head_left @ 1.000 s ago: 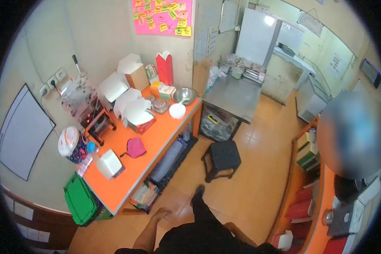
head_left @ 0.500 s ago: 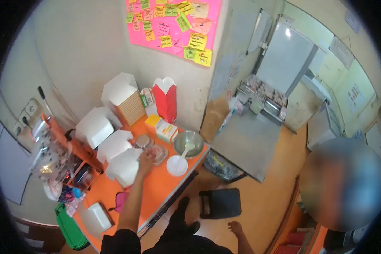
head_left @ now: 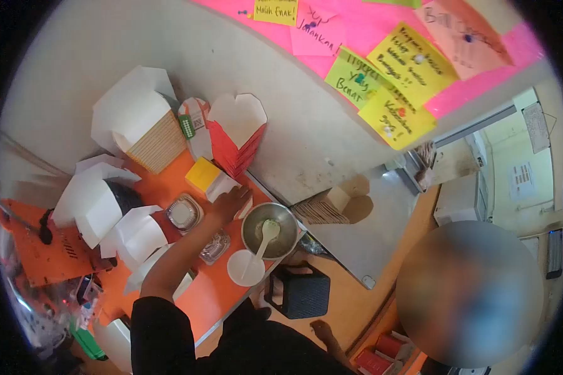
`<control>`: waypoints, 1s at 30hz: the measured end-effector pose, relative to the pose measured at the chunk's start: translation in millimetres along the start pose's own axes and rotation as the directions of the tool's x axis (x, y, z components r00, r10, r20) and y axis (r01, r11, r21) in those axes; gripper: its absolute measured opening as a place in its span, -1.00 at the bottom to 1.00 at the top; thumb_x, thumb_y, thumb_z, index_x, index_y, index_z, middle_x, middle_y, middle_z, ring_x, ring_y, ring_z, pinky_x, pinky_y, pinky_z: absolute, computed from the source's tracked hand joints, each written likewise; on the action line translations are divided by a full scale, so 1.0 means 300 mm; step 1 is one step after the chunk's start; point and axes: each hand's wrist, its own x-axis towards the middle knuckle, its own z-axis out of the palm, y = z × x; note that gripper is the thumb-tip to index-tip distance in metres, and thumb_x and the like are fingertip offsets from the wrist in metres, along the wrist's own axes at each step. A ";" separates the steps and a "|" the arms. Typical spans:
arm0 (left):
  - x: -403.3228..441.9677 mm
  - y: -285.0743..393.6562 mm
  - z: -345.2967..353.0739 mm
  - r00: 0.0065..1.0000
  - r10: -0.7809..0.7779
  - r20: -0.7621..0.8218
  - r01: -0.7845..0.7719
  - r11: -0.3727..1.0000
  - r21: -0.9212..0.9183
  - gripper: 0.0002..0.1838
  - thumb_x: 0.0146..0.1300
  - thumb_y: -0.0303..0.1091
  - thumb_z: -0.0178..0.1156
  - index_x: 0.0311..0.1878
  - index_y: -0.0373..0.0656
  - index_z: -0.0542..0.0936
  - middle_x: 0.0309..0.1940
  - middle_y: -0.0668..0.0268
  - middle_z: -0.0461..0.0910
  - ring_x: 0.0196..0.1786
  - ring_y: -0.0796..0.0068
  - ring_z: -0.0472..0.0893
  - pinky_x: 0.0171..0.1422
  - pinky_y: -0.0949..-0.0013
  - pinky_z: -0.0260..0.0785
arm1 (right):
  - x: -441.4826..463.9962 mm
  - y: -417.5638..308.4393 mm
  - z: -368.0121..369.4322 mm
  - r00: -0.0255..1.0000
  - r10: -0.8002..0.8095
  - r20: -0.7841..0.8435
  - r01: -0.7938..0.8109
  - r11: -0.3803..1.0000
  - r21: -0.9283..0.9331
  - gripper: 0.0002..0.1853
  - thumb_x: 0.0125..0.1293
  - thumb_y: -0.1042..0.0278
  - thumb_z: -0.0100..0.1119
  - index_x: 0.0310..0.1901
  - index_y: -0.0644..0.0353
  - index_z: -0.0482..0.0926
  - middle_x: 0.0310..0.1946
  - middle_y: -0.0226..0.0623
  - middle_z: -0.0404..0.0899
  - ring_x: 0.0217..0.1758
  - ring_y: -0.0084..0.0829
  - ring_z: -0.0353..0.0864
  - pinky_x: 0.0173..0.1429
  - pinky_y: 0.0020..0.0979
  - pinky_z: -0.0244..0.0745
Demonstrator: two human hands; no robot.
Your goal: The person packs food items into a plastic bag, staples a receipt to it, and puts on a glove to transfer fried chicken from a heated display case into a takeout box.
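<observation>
My left hand (head_left: 230,205) lies over the white part of a yellow-and-white carton (head_left: 203,175), fingers stretched across it. Whether it grips the carton I cannot make out. Below that hand are clear plastic containers, one (head_left: 184,214) to its left and another (head_left: 215,246) partly under my forearm. To the right stands a metal bowl (head_left: 251,232) with a pale spatula (head_left: 270,230) in it. A white round tub (head_left: 246,269) sits in front of the bowl. Away from the table, my right hand (head_left: 319,330) hangs low with loosely bent fingers and nothing in it.
Open white boxes (head_left: 134,237) line the left of the orange table (head_left: 216,297). Red cartons (head_left: 231,147) and stacked boxes (head_left: 156,144) stand by the wall. A black stool (head_left: 300,292) is below. Another person (head_left: 469,294) is at right, beyond a metal table (head_left: 381,219).
My left hand has moved from the clear containers to the yellow-and-white carton. My view has shifted closer to the wall notes. My right hand still hangs at my side.
</observation>
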 end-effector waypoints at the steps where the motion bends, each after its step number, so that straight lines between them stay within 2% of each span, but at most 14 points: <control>1: -0.003 -0.010 -0.011 1.000 0.004 0.016 -0.004 1.000 -0.009 0.01 -0.10 -0.42 0.43 0.51 -0.01 0.20 0.48 0.25 0.23 0.39 0.14 0.39 0.07 0.15 0.61 | 0.009 -0.128 -0.042 0.997 0.076 0.017 -0.076 0.996 -0.046 -0.61 0.43 0.05 0.09 -0.09 0.24 0.68 -0.16 -0.07 0.71 -0.06 -0.11 0.69 0.09 -0.15 0.53; 5: -0.015 -0.036 -0.082 0.997 0.070 0.037 -0.063 0.984 -0.165 0.04 -0.09 -0.41 0.42 0.53 -0.02 0.16 0.46 0.19 0.24 0.39 0.12 0.38 0.11 0.09 0.59 | 0.126 -0.278 -0.083 0.983 0.179 0.038 -0.176 0.981 -0.077 -0.65 0.45 0.13 0.10 -0.05 0.26 0.68 -0.15 -0.13 0.72 -0.04 -0.21 0.69 0.11 -0.24 0.52; 7: -0.028 -0.031 -0.121 0.997 0.081 0.010 -0.078 0.977 -0.197 0.05 -0.09 -0.40 0.42 0.54 -0.02 0.14 0.46 0.17 0.24 0.40 0.11 0.37 0.14 0.08 0.58 | 0.192 -0.302 -0.092 0.979 0.143 0.147 -0.132 0.988 -0.082 -0.66 0.43 0.12 0.13 -0.03 0.24 0.68 -0.12 -0.12 0.72 0.00 -0.22 0.68 0.11 -0.23 0.51; 11: -0.033 0.008 -0.254 0.995 0.026 0.094 -0.004 0.975 -0.223 0.03 -0.12 -0.42 0.41 0.51 -0.05 0.17 0.45 0.12 0.25 0.45 0.09 0.33 0.24 0.09 0.53 | 0.188 -0.335 -0.080 0.997 0.074 0.020 -0.073 0.996 -0.060 -0.67 0.42 0.13 0.14 -0.03 0.22 0.68 -0.11 -0.10 0.71 0.00 -0.20 0.68 0.11 -0.23 0.51; 14: -0.011 0.016 -0.271 0.989 0.036 0.144 -0.009 0.982 -0.187 0.01 -0.14 -0.43 0.41 0.48 -0.11 0.22 0.43 0.09 0.27 0.44 0.07 0.34 0.25 0.08 0.51 | 0.201 -0.391 -0.103 0.993 0.102 0.066 -0.096 0.991 -0.098 -0.68 0.43 0.15 0.13 -0.02 0.21 0.68 -0.07 -0.09 0.69 0.05 -0.20 0.66 0.14 -0.25 0.50; 16: -0.018 0.018 -0.257 0.990 0.053 0.129 -0.032 0.986 -0.161 0.00 -0.16 -0.43 0.41 0.47 -0.13 0.24 0.42 0.08 0.29 0.41 0.06 0.36 0.23 0.06 0.52 | 0.217 -0.508 -0.121 0.991 -0.002 0.137 0.015 0.996 -0.093 -0.65 0.43 0.10 0.16 0.01 0.22 0.66 -0.08 -0.14 0.69 0.03 -0.24 0.66 0.14 -0.26 0.50; 19: -0.042 0.022 -0.246 1.000 -0.003 0.030 0.008 0.982 -0.190 -0.07 -0.11 -0.47 0.37 0.45 -0.16 0.26 0.37 0.07 0.34 0.37 0.05 0.39 0.17 0.05 0.53 | 0.259 -0.763 -0.151 0.972 -0.180 0.150 0.124 0.939 0.322 -0.60 0.48 0.03 0.12 0.00 0.26 0.60 -0.12 -0.27 0.67 -0.03 -0.38 0.64 0.12 -0.30 0.51; 21: -0.080 0.012 -0.212 0.981 -0.097 -0.170 0.068 0.984 -0.166 -0.18 -0.02 -0.57 0.26 0.42 -0.17 0.31 0.19 0.03 0.50 0.23 0.04 0.50 0.10 0.05 0.54 | 0.328 -0.872 -0.149 0.957 -0.228 0.177 0.141 0.905 0.402 -0.60 0.50 0.02 0.10 -0.01 0.27 0.58 -0.13 -0.31 0.66 -0.05 -0.42 0.62 0.11 -0.32 0.51; 22: -0.106 0.011 -0.208 0.982 -0.089 -0.167 0.062 0.985 -0.161 -0.18 -0.02 -0.57 0.26 0.42 -0.17 0.31 0.19 0.03 0.50 0.23 0.04 0.50 0.10 0.05 0.54 | 0.336 -0.947 -0.159 0.960 -0.212 0.180 0.106 0.878 0.467 -0.62 0.52 0.04 0.08 -0.02 0.26 0.58 -0.15 -0.32 0.65 -0.07 -0.45 0.62 0.08 -0.35 0.52; 24: -0.159 0.008 -0.205 0.865 -0.273 -0.422 0.120 0.927 -0.354 -0.34 0.09 -0.67 0.12 0.36 -0.24 0.39 0.08 0.00 0.60 0.14 -0.01 0.59 0.10 0.07 0.54 | 0.367 -1.004 -0.151 0.962 -0.203 0.182 0.075 0.840 0.538 -0.64 0.53 0.06 0.06 -0.04 0.26 0.57 -0.16 -0.34 0.64 -0.09 -0.47 0.62 0.05 -0.38 0.53; 25: -0.179 0.010 -0.201 0.867 -0.269 -0.420 0.121 0.930 -0.347 -0.34 0.09 -0.67 0.12 0.36 -0.24 0.39 0.08 0.00 0.60 0.14 -0.01 0.59 0.10 0.07 0.54 | 0.387 -1.020 -0.140 0.977 -0.169 0.132 0.080 0.857 0.509 -0.66 0.54 0.09 0.05 -0.02 0.24 0.56 -0.14 -0.34 0.62 -0.09 -0.47 0.62 0.01 -0.40 0.54; 27: -0.216 0.002 -0.184 0.732 -0.390 -0.559 0.137 0.888 -0.439 -0.44 0.16 -0.69 0.06 0.30 -0.29 0.46 0.08 -0.01 0.62 0.09 -0.04 0.64 0.15 0.13 0.53 | 0.426 -1.057 -0.116 0.986 -0.142 0.088 0.082 0.872 0.482 -0.69 0.54 0.11 0.05 -0.01 0.23 0.55 -0.11 -0.34 0.60 -0.09 -0.48 0.63 -0.04 -0.41 0.56; 28: -0.232 -0.008 -0.162 0.735 -0.389 -0.556 0.140 0.889 -0.436 -0.44 0.16 -0.69 0.06 0.30 -0.29 0.46 0.08 -0.01 0.62 0.09 -0.04 0.64 0.15 0.13 0.53 | 0.428 -1.106 -0.124 0.995 -0.069 0.069 0.013 0.791 0.612 -0.71 0.55 0.15 0.03 0.01 0.22 0.53 -0.09 -0.32 0.59 -0.07 -0.46 0.63 -0.03 -0.39 0.58; 30: -0.252 -0.009 -0.114 0.699 -0.614 -0.367 0.164 0.637 -0.753 -0.48 0.18 -0.69 0.09 0.26 -0.30 0.49 0.18 0.00 0.58 0.14 -0.05 0.63 0.21 0.15 0.51 | 0.443 -1.126 -0.121 0.998 0.021 0.058 -0.057 0.685 0.727 -0.74 0.56 0.19 0.02 0.02 0.22 0.51 -0.06 -0.30 0.57 -0.05 -0.45 0.63 -0.03 -0.37 0.61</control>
